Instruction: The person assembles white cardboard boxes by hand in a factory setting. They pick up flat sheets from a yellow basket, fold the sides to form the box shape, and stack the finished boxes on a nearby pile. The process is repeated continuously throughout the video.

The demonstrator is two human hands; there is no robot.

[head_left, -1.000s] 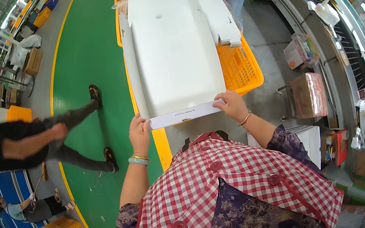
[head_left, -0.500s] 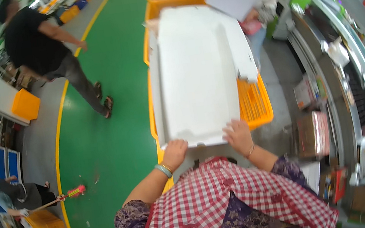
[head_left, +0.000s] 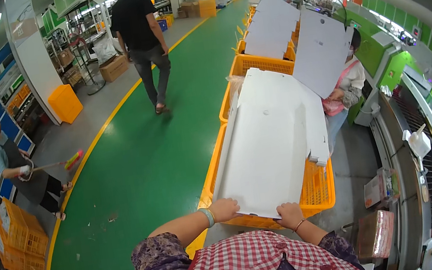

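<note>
A long white cardboard sheet (head_left: 264, 145) with raised folded sides lies in front of me across the top of a yellow plastic crate (head_left: 318, 193). At its near left corner, my left hand (head_left: 223, 209) is closed on the edge. My right hand (head_left: 290, 215) grips the same near edge further right. Thumbs lie on top; the fingers beneath are mostly hidden. The sheet's right side has a cut-out flap sticking out over the crate's slotted wall.
More yellow crates with large white sheets (head_left: 266, 28) line up beyond. Behind an upright white sheet (head_left: 320, 51) a co-worker (head_left: 348, 75) stands at the right, by a machine line (head_left: 419, 128). On the left, one person (head_left: 139, 29) walks the green aisle; another holds a broom (head_left: 73, 159).
My view has tilted up and swung left, so the sheet and crate appear lower and slanted. Both hands keep their hold on the near edge. The person in black has walked farther away.
</note>
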